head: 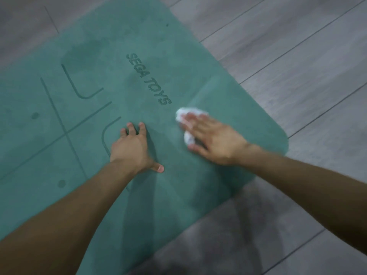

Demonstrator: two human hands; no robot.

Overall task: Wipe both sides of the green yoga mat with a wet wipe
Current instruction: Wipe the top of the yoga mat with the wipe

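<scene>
The green yoga mat (103, 56) lies flat on the floor with its printed side up, showing dark guide lines and lettering. A crumpled white wet wipe (183, 114) sits on the mat near its right end. My right hand (214, 139) lies flat on the wipe with straight fingers, pressing it onto the mat; part of the wipe is hidden under the palm. My left hand (133, 147) rests on the mat to the left of it, fingers spread and fingertips pressed down. Darker damp patches show on the mat beyond the lettering.
Grey wood-plank floor (297, 62) surrounds the mat on the right and in front. The mat's rounded corner (282, 135) lies just right of my right hand. My shadow falls on the floor at the bottom.
</scene>
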